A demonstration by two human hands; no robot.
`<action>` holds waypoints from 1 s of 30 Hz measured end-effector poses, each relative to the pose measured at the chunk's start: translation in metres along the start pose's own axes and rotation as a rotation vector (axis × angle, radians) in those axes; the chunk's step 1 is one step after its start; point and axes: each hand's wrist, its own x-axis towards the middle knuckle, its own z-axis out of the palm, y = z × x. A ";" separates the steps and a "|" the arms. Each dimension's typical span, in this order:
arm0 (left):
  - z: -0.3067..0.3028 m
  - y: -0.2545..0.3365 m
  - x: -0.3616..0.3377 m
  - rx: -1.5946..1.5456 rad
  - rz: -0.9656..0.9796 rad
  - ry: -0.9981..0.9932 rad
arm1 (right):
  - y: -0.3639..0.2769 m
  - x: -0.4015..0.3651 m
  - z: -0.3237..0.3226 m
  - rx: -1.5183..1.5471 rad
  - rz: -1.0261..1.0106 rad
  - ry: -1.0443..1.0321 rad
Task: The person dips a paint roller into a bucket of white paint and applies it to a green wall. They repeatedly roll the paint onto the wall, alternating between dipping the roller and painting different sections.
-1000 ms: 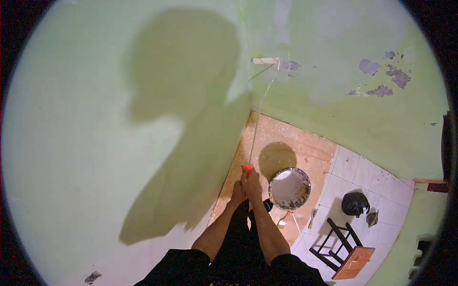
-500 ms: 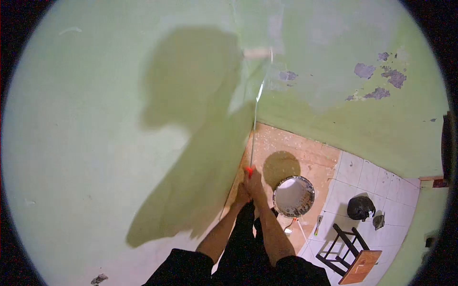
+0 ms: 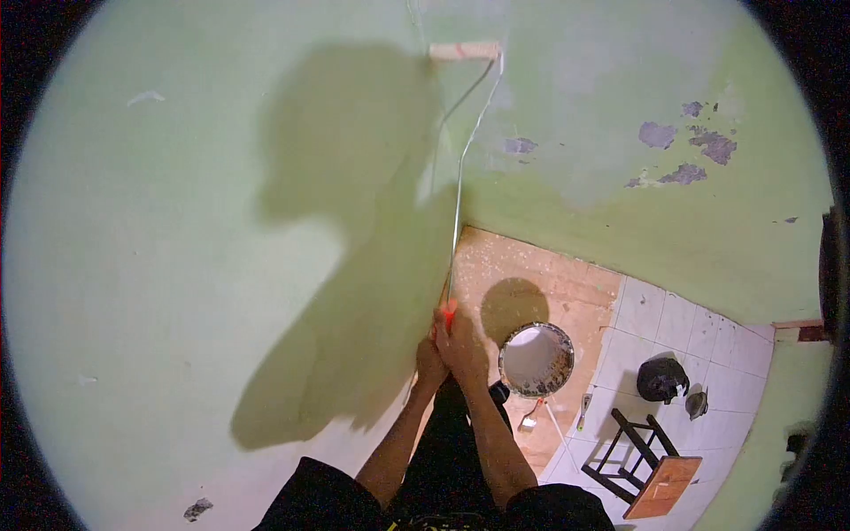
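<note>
Both my hands are wrapped round the orange handle of a long-framed paint roller (image 3: 459, 190). My right hand (image 3: 462, 347) grips higher, just under the wire frame. Close below it, my left hand (image 3: 430, 365) is closed on the lower handle, most of which the fingers hide. The pale roller sleeve (image 3: 465, 51) lies against the green wall (image 3: 575, 53) near the corner, high in view. A paint-spattered bucket (image 3: 537, 358) with whitish paint inside stands on the floor to the right of my hands.
A brown sheet (image 3: 567, 276) covers the floor by the corner. Right of the bucket are a paintbrush (image 3: 529, 421), a scraper (image 3: 584, 411), a wooden-topped stool (image 3: 664, 487), and a black bag (image 3: 662, 380) on white tiles (image 3: 642, 310). Peeled patches (image 3: 657, 134) mark the right wall.
The roller sleeve has moved up the wall and slightly left. My hands have shifted a little left with the handle, both still gripping it. The view has shifted slightly.
</note>
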 end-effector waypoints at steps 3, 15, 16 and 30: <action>-0.006 -0.035 0.028 0.509 0.138 0.030 | 0.041 0.012 0.036 0.067 -0.050 0.052; -0.031 -0.027 -0.015 0.220 -0.197 -0.147 | 0.068 -0.012 0.064 0.252 0.291 -0.168; -0.036 -0.026 -0.014 0.216 -0.194 -0.145 | 0.055 -0.014 0.056 0.250 0.286 -0.169; -0.124 0.345 -0.125 -0.668 -0.002 -0.496 | -0.202 0.042 -0.091 1.203 0.233 -0.602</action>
